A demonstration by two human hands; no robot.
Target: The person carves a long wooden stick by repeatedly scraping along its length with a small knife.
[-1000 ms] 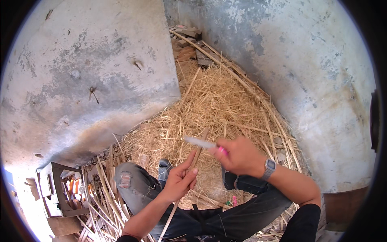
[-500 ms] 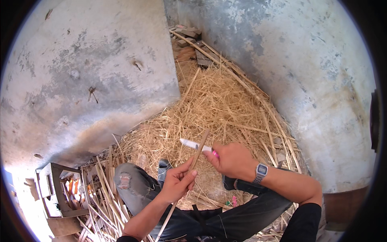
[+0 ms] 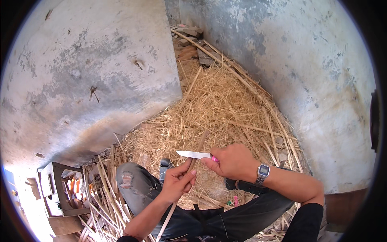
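Observation:
My left hand (image 3: 178,181) is closed around a long, thin wooden strip (image 3: 167,218), which slants from my lap up past my fingers. In my right hand (image 3: 235,160) is a knife with a pink handle (image 3: 214,158). Its pale blade (image 3: 193,154) points left and lies across the strip just above my left thumb and fingers. Whether the edge bites into the wood cannot be made out. A metal watch (image 3: 263,171) circles my right wrist.
Pale shavings (image 3: 217,101) cover the floor between two plastered walls (image 3: 100,72). Several long strips (image 3: 108,185) lie at left beside a frame-like box (image 3: 52,193), more along the right wall. Broken bricks (image 3: 189,32) fill the far corner. My bent legs (image 3: 137,187) surround the work.
My right hand has brought the knife blade down along the strip, closer to my left fingers. The blade now lies more level. My left hand keeps its hold.

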